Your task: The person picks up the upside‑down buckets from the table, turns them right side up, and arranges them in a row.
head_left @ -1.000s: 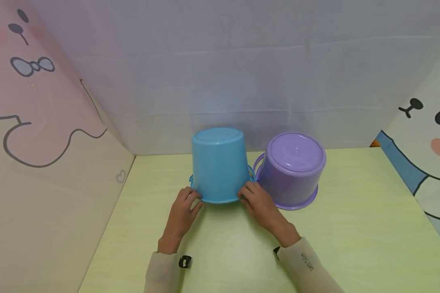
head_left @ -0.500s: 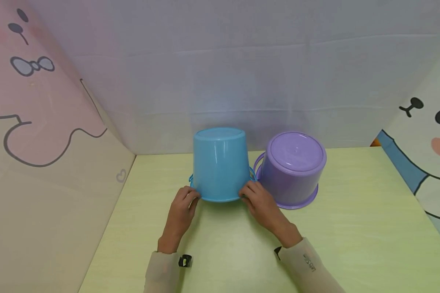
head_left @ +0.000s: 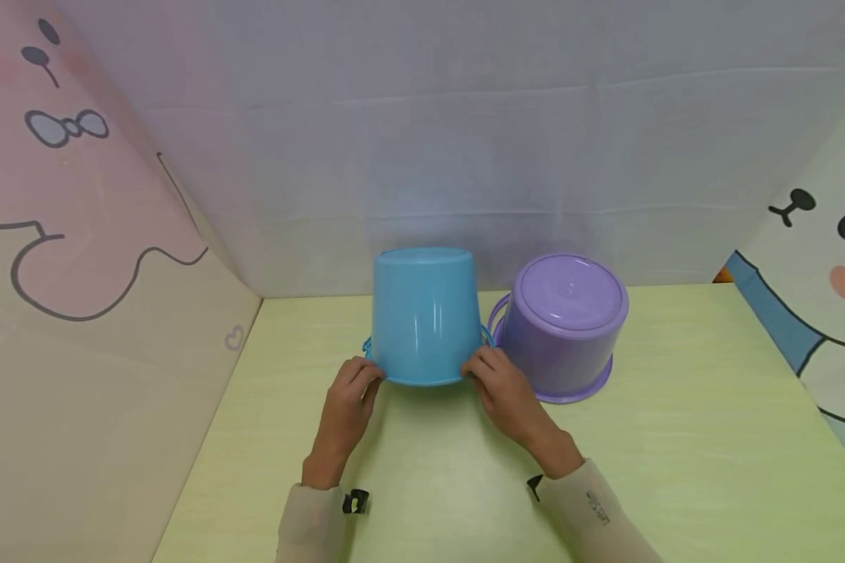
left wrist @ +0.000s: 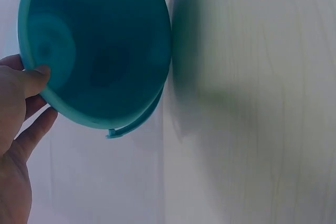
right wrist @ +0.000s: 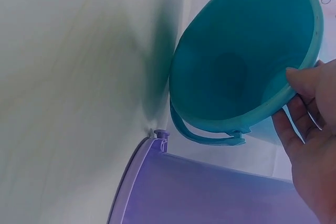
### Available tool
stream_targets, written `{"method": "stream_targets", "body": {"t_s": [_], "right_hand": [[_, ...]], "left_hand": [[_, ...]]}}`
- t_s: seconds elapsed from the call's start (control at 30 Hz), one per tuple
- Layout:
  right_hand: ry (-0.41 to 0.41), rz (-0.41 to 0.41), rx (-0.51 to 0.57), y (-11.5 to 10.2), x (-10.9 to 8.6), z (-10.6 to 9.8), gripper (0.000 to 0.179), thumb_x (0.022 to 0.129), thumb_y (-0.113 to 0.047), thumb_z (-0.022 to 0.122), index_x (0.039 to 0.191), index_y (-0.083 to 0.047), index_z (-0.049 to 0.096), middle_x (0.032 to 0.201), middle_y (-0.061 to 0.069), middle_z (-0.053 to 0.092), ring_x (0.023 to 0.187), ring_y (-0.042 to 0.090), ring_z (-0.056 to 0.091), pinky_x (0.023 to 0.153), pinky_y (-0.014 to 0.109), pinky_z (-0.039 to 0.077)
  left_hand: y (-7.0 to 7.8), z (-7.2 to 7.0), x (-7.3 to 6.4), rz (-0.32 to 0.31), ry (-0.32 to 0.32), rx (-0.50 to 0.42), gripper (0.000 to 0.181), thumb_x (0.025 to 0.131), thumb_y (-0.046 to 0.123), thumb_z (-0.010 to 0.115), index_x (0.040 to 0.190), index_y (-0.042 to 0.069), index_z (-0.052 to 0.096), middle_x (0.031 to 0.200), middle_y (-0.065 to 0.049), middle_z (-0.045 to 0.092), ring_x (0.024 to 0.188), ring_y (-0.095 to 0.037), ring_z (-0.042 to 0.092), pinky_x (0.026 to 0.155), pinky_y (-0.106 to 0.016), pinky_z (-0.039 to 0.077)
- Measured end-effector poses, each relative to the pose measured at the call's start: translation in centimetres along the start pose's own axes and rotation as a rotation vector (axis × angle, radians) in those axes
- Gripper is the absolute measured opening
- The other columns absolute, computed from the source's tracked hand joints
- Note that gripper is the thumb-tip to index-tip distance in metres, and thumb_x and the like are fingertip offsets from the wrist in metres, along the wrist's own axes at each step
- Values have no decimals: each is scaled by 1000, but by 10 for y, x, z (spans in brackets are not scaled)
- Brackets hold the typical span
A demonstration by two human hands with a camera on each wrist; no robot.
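A blue bucket (head_left: 426,317), mouth down, is tilted with its near rim raised off the table. My left hand (head_left: 345,410) pinches that rim at the left, the thumb inside and the fingers outside, as the left wrist view shows. At the right of the rim, my right hand (head_left: 510,399) grips it the same way. Seen from the right wrist, the inside of the blue bucket (right wrist: 231,66) holds nothing visible, and its far rim is on or close to the tabletop. A purple bucket (head_left: 563,336) stands upside down just right of the blue one.
The pale yellow-green table (head_left: 697,407) meets a white back wall (head_left: 422,141) behind both buckets. Printed side panels with cartoon animals close off the left and right. The purple bucket's handle (head_left: 496,309) sits close to the blue bucket's handle (head_left: 487,335).
The blue bucket's near rim has risen slightly and its base has tipped further back, away from me. Both hands keep their hold on the rim. The purple bucket has stayed in place.
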State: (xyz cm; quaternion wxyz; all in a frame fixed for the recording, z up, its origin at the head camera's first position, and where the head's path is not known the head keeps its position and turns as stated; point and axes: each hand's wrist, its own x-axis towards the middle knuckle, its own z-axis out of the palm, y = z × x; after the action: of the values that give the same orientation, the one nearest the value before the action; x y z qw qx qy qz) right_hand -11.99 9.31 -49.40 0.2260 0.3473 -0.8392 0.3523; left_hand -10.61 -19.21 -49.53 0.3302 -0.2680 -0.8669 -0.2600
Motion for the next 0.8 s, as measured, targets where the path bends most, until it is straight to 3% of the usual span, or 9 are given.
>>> {"method": "stream_targets", "body": {"t_s": [0.23, 0.8], "right_hand": [[31, -5, -8, -4, 3, -2, 26, 88, 15, 74, 98, -7, 66, 97, 4, 58, 87, 22, 53, 73, 38, 54], [69, -17, 5, -11, 9, -9, 27, 89, 17, 73, 101, -6, 67, 99, 6, 60, 93, 24, 56, 74, 39, 57]], "left_hand": [[2, -3, 2, 2, 13, 8, 29, 77, -21, 83, 90, 0, 68, 95, -10, 62, 91, -26, 64, 75, -38, 62], [5, -11, 10, 5, 52, 3, 31, 76, -24, 81, 94, -1, 69, 96, -11, 62, 89, -24, 63, 72, -37, 60]]}}
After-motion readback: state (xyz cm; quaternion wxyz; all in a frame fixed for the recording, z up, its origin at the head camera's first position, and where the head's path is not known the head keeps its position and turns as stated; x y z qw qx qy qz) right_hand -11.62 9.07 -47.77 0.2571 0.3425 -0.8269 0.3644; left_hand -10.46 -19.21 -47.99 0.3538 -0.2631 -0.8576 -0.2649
